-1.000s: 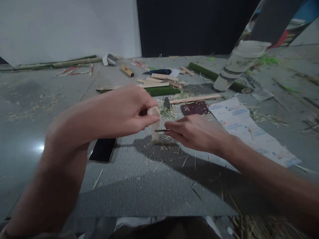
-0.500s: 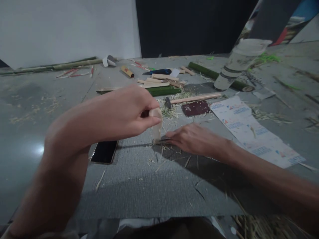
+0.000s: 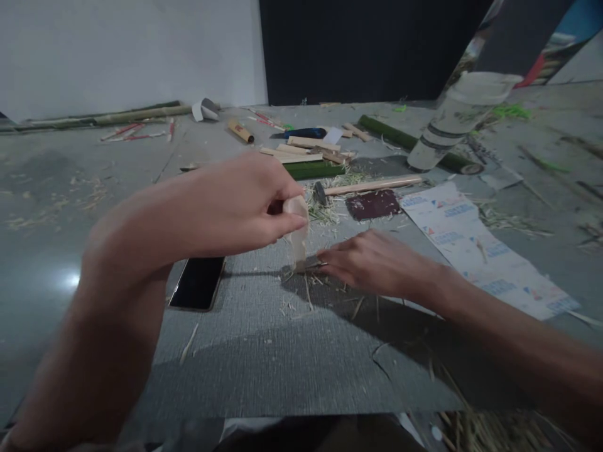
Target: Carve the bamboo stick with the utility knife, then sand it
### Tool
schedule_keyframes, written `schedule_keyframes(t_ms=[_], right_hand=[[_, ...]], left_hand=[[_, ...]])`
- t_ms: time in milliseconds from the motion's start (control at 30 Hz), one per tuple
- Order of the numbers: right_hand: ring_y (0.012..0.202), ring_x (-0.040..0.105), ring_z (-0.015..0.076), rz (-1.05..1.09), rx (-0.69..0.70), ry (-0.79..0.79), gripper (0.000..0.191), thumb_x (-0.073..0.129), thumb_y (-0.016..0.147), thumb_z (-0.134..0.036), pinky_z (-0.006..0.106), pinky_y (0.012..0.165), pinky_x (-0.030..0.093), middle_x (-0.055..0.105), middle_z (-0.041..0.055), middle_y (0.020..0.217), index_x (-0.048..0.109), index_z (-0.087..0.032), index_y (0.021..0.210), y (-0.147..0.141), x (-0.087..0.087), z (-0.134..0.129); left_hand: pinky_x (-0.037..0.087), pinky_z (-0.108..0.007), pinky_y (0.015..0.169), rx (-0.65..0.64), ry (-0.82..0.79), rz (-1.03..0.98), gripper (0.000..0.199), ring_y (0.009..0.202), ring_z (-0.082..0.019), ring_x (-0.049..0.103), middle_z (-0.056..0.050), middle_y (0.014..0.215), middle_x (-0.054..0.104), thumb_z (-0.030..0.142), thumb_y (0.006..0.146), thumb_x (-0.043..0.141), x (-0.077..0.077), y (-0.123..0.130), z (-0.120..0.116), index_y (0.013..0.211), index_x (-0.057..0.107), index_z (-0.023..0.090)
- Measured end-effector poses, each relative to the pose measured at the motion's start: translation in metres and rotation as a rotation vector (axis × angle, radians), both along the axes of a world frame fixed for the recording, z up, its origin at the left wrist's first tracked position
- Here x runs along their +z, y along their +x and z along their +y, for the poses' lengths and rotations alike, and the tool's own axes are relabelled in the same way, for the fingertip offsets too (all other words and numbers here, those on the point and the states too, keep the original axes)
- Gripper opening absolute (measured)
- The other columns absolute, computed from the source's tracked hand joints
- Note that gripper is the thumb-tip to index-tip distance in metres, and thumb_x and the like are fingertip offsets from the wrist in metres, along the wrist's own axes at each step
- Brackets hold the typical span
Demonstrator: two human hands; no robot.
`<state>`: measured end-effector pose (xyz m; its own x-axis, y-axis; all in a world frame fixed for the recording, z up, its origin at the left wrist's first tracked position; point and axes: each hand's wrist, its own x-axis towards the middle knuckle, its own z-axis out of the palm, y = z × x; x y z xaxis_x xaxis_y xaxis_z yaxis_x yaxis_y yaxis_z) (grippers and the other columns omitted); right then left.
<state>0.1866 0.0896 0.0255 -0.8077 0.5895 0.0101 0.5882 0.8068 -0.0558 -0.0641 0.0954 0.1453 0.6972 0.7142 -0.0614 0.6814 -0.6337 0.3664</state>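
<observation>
Centrally, two hands (image 3: 240, 204) (image 3: 370, 263), one strip (image 3: 298, 243), one blade (image 3: 311, 265)

Blurry tool (image 3: 313, 264), pt. hidden (metal, prob.)

Illegible blue lettering (image 3: 500, 285) on the white paper sheet (image 3: 464, 254).

The left hand (image 3: 235, 210) pinches a pale strip (image 3: 298, 243) upright, inward from the near edge of the table (image 3: 245, 376); the right hand (image 3: 370, 262) holds a thin blade (image 3: 314, 264) at the strip's lower end; a phone (image 3: 198, 285) lies to the left; a hammer (image 3: 370, 186) lies beyond; toward the far edge are a green tube (image 3: 389, 134) and a cup (image 3: 436, 141).
</observation>
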Motion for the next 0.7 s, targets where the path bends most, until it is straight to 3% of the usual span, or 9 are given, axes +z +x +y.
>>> schedule_keyframes(t_ms=[200, 567, 700], right_hand=[[0.052, 0.045, 0.0142, 0.021, -0.048, 0.022, 0.031, 0.042, 0.110, -0.037, 0.036, 0.057, 0.015, 0.070, 0.0042, 0.077, 0.064, -0.021, 0.097, -0.002, 0.016, -0.001], [0.055, 0.051, 0.0160, 0.056, -0.035, -0.050, 0.033, 0.041, 0.110, -0.039, 0.036, 0.057, 0.019, 0.069, 0.0046, 0.073, 0.065, -0.020, 0.096, -0.005, 0.009, 0.003], [0.056, 0.052, 0.0156, 0.057, -0.019, -0.066, 0.031, 0.043, 0.110, -0.037, 0.035, 0.057, 0.020, 0.069, 0.0043, 0.072, 0.065, -0.020, 0.098, -0.004, 0.006, 0.003]], left_hand=[[0.017, -0.033, 0.044, 0.001, -0.018, -0.038, 0.040, 0.046, -0.011, 0.032, 0.002, 0.057, 0.045, 0.031, 0.099, 0.059, 0.001, 0.002, -0.001, 0.061, 0.052, 0.020], [0.013, -0.033, 0.047, 0.058, -0.039, -0.050, 0.046, 0.044, -0.008, 0.021, 0.004, 0.050, 0.033, 0.028, 0.098, 0.062, 0.005, 0.008, -0.005, 0.055, 0.050, 0.019], [0.016, -0.034, 0.046, 0.046, -0.031, -0.025, 0.040, 0.044, -0.010, 0.025, 0.003, 0.050, 0.040, 0.031, 0.098, 0.062, 0.005, 0.007, -0.007, 0.060, 0.059, 0.019]])
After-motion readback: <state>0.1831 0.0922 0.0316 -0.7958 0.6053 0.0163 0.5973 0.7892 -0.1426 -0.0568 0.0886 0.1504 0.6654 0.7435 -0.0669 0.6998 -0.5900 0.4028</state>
